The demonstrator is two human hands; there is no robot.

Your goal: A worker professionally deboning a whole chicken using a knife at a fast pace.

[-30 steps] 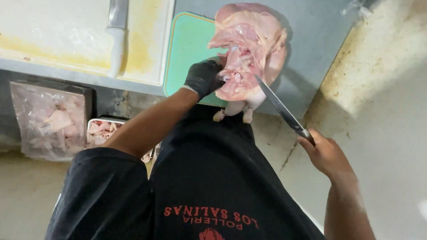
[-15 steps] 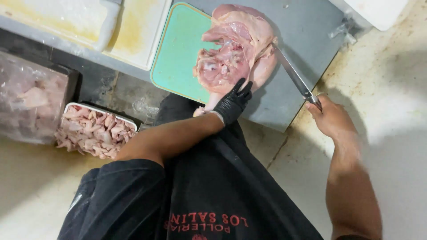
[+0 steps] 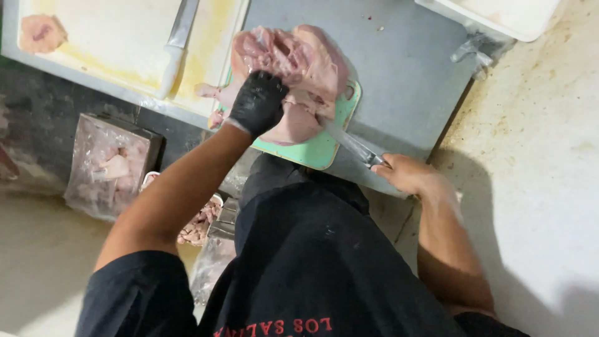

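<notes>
A raw whole chicken (image 3: pixel 293 68) lies on a green cutting board (image 3: pixel 318 150) at the edge of a grey metal counter (image 3: pixel 399 81). My left hand (image 3: pixel 257 103), in a black glove, presses down on the chicken's near side. Bare, my right hand (image 3: pixel 409 175) grips the handle of a knife (image 3: pixel 349 143), whose blade points up and left into the chicken's lower right side.
A yellowish white cutting board (image 3: pixel 118 43) with a second knife (image 3: pixel 175 50) and a piece of meat (image 3: pixel 40 32) lies at the upper left. A white tub (image 3: pixel 499 15) sits top right. Below the counter stand a bag-lined container (image 3: pixel 109 165) and a tray of chicken pieces (image 3: pixel 199 224).
My gloved left hand has shifted from the chicken's near edge up onto its body. The knife has moved from the chicken's right side to cut into its lower part.
</notes>
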